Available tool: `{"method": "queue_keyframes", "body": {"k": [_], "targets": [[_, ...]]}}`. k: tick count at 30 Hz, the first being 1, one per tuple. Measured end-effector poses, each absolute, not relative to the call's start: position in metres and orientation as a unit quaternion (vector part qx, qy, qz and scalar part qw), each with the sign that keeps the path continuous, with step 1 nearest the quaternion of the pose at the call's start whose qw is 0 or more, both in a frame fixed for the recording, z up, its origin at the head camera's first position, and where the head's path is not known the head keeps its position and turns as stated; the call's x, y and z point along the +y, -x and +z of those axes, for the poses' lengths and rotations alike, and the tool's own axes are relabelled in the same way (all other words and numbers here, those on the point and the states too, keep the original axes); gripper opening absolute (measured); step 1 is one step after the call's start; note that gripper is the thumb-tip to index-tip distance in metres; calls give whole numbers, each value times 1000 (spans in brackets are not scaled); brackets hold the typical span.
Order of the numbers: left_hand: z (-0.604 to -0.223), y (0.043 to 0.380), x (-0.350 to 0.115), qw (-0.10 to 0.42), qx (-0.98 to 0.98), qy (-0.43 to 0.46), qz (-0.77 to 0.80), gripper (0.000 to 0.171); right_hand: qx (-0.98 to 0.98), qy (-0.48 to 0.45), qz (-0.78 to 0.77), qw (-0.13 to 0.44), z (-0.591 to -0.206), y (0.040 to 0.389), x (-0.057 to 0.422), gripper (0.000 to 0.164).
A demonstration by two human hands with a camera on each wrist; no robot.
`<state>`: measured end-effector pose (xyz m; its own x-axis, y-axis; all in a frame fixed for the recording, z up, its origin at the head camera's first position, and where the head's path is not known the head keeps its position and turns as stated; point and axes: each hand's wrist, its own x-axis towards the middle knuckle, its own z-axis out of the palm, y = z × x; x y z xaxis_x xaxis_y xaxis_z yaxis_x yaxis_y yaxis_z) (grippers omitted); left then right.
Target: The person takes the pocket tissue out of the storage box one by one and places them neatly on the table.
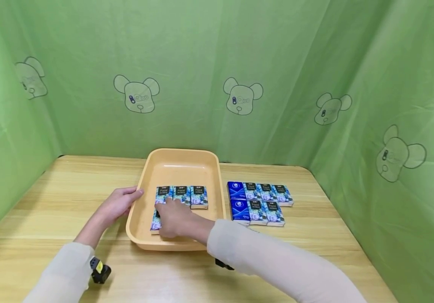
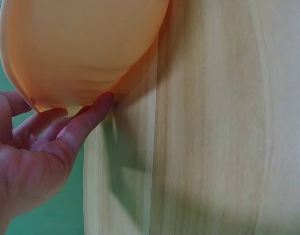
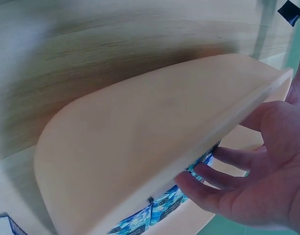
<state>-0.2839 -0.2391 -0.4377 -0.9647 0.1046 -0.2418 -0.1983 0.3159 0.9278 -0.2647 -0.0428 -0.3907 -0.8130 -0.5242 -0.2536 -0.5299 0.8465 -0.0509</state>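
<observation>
Packs (image 1: 258, 210) beside tray (image 1: 181, 165), sleeve (image 1: 277, 265) overlapping, curtain (image 1: 190, 50) behind

The head camera looks forward and down across the pale wood-grain counter (image 1: 323, 244); both wrist cameras face, up close, the outside of the peach-orange rectangular plastic tray (image 1: 183, 172) all three share

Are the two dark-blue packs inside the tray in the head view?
No, both dark-blue packs lie on the table to the right of the tray.
</observation>
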Motion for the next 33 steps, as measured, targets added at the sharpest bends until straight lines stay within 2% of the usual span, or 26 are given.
{"method": "queue_keyframes", "body": {"k": [20,27,33], "targets": [[-434,283,-238,131,811,35,570,64,951,273,-21,141,-386,264,-22,63],[-434,283,-240,130,809,29,572,65,953,261,-41,149,-388,263,-24,68],[-436,285,-240,131,807,28,575,65,951,267,-62,144,-390,266,-23,63]]}}
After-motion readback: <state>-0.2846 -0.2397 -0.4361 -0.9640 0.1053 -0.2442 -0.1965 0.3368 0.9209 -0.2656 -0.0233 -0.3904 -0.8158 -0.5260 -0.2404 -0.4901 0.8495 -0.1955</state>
